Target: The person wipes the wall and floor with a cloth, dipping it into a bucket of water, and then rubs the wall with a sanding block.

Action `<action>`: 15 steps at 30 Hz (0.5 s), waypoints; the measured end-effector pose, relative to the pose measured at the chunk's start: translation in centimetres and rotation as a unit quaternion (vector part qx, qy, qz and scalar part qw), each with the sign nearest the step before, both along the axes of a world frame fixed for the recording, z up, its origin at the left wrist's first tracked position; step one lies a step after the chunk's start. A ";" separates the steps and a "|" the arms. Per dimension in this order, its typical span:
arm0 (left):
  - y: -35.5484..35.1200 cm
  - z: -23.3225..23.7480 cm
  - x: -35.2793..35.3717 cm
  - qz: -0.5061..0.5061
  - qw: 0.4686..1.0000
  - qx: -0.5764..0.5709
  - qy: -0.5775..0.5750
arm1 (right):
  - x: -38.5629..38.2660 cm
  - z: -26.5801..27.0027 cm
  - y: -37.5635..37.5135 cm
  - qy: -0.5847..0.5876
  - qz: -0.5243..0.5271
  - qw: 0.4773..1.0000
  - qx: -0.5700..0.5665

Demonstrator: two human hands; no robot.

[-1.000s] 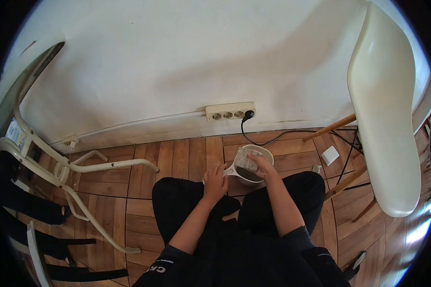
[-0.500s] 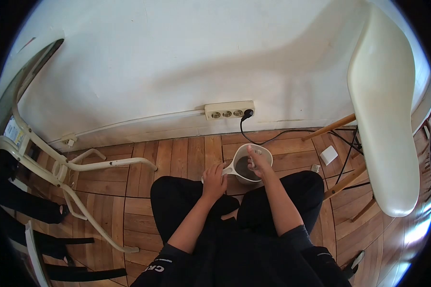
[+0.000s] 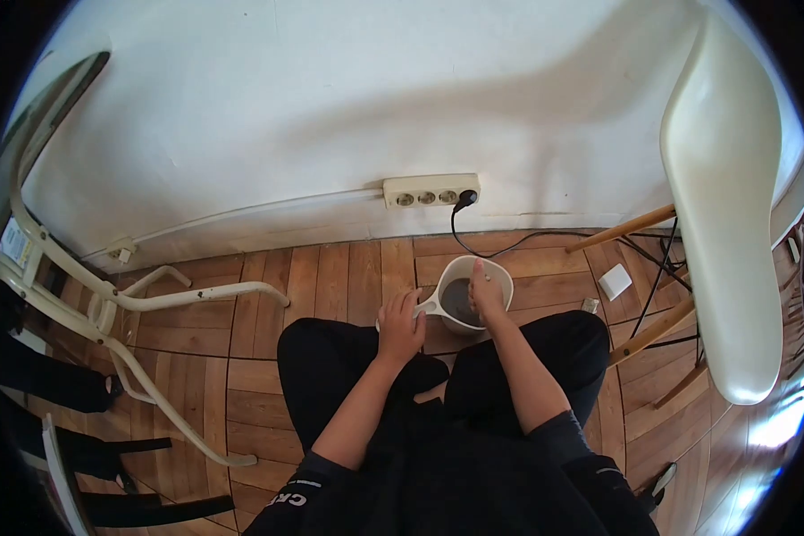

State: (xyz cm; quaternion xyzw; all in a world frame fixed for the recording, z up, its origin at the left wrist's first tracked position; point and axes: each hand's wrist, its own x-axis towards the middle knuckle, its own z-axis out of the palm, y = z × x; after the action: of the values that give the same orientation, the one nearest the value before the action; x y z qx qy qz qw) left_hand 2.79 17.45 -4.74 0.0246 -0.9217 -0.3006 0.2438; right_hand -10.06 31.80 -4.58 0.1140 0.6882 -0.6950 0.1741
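A white container (image 3: 502, 308) with a long handle stands on the wooden floor between my knees, grey material inside it. My left hand (image 3: 401, 328) is closed round the container's handle, left of the rim. Over the right part of the opening, my right hand (image 3: 485, 293) has its fingers curled together. Something small and pale shows near its thumb, too small to name.
A power strip (image 3: 431, 191) with a black plug and cable is on the wall ahead. A white metal-framed chair (image 3: 196, 297) stands left, a cream chair (image 3: 728, 196) right. A white box (image 3: 615, 281) lies nearby. A person's dark-clothed legs (image 3: 62, 380) show at left.
My right hand has turned, with its fingers now pointing more downward over the container. My left hand stays at the handle. The view has shifted slightly.
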 end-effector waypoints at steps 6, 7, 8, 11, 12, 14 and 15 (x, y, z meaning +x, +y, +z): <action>-0.9 0.3 -0.4 0.004 0.999 0.049 0.002 | 0.3 -0.9 0.3 0.257 -0.032 0.943 0.209; -1.3 0.4 -0.5 -0.002 0.998 0.055 0.018 | -0.1 -0.3 1.0 0.204 0.082 0.940 0.261; -1.6 0.6 -0.7 -0.009 0.998 0.061 0.033 | -0.5 -0.6 1.4 0.193 0.086 0.940 0.267; -2.8 1.2 -1.0 -0.012 0.995 0.097 0.019 | -0.4 -1.0 1.4 0.177 0.134 0.916 0.335; -3.3 1.4 -1.2 -0.011 0.994 0.105 0.008 | -0.2 0.1 1.5 0.157 0.126 0.954 0.224; -4.0 1.7 -1.7 -0.024 0.986 0.164 -0.004 | 0.1 1.8 1.1 0.128 0.115 0.978 0.117; -4.3 2.0 -2.1 -0.036 0.980 0.194 0.018 | 0.3 2.2 0.4 0.095 0.066 0.993 -0.007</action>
State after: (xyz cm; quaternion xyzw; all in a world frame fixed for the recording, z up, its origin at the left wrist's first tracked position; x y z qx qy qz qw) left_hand 0.69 13.14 -2.71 0.0328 -0.8419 -0.4824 0.2396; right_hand -9.80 32.24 -2.40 0.0006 0.7025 -0.6947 0.1548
